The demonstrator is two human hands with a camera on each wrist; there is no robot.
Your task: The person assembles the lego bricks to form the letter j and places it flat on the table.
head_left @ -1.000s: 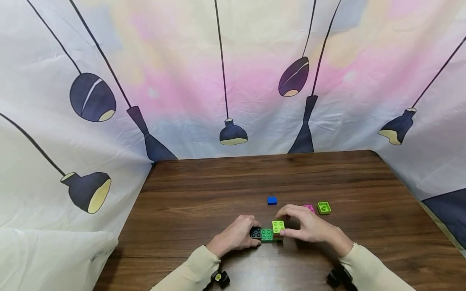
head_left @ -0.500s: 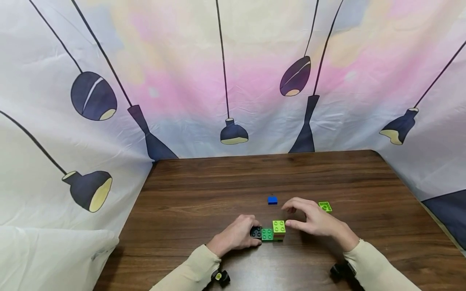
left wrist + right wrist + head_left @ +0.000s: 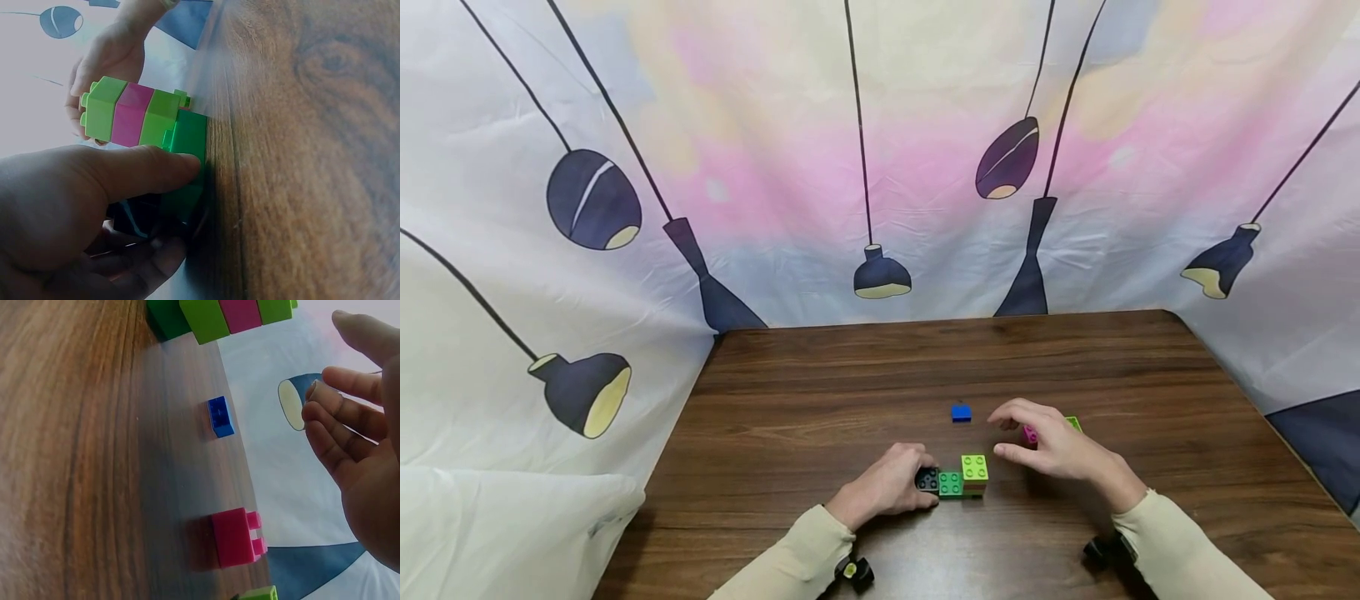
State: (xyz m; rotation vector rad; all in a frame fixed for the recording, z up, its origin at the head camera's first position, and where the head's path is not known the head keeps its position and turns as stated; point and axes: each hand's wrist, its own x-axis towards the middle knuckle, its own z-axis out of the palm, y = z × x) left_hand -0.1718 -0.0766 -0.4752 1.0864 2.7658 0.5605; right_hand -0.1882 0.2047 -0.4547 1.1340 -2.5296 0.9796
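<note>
the dark wooden table (image 3: 850,392) stood before a printed fabric backdrop (image 3: 775,167). the left hand (image 3: 891,486) gripped the base of the plastic brick stack (image 3: 958,479), thumb on the dark green brick (image 3: 187,156), fingers curled round the black brick (image 3: 927,478). the right hand (image 3: 1052,446) hovered above the loose pink brick (image 3: 236,537), fingers relaxed and holding nothing. a lime green flat brick (image 3: 1073,423) lay just behind it, a small blue brick (image 3: 960,412) near
</note>
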